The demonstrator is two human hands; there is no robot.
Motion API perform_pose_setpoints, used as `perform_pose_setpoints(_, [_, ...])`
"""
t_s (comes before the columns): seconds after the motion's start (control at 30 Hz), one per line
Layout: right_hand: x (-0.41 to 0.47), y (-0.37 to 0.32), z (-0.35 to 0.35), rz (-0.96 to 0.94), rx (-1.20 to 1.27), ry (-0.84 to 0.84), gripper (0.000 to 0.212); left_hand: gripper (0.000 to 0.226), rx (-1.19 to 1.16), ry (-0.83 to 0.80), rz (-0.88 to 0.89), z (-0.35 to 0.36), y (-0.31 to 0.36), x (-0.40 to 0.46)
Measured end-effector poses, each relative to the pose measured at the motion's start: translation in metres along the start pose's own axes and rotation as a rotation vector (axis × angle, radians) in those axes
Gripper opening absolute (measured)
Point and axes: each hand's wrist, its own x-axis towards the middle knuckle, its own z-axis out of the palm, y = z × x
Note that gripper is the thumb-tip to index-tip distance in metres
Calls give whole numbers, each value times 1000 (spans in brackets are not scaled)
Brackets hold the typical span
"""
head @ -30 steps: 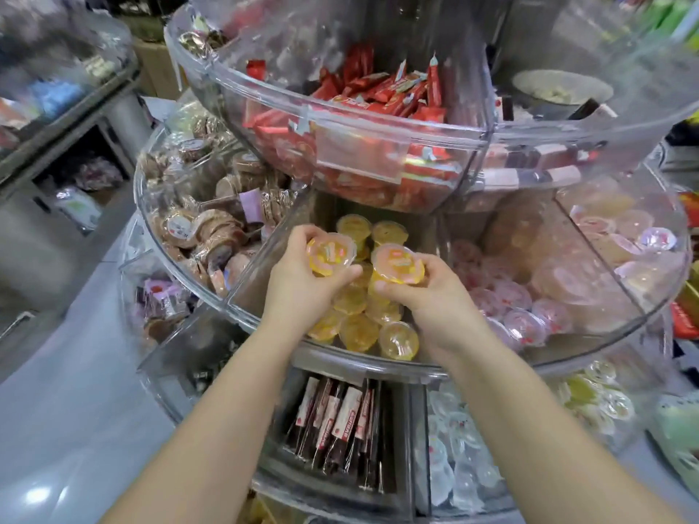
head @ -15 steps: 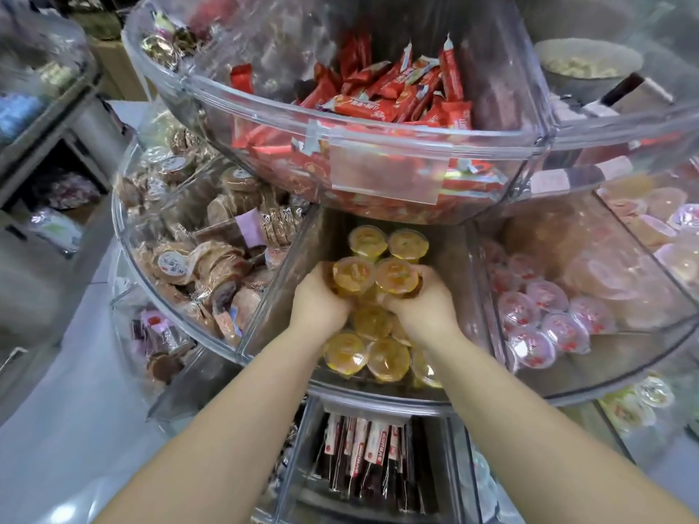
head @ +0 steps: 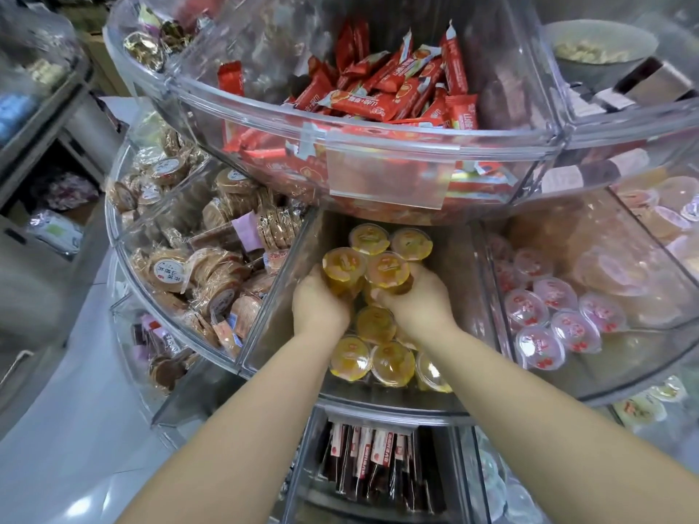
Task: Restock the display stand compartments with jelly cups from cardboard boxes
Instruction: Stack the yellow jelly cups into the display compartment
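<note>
I am holding one orange jelly cup in each hand, and both hands are now deep inside the middle compartment [head: 287, 296], not up above its front rim like a second ago. My left hand [head: 319, 306] is curling around the left cup [head: 343, 268]. My right hand [head: 414, 302] is curling around the right cup [head: 387, 272]. The two cups are touching each other, just in front of the two back cups [head: 389, 242]. That means I am about to set them down on the pile, so this pair is almost stocked. The red snack bin [head: 378, 145] is hanging close above my knuckles, so I am keeping low. The clear walls are sitting near both wrists. More orange cups [head: 372, 359] are lying under my arms, with a little free room between
</note>
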Motion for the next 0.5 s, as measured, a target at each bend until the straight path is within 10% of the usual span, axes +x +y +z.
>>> perform_pose_setpoints(0.5, [2, 4, 2, 35, -33, 6, 30, 21, 69, 156, -67, 2, 5, -7])
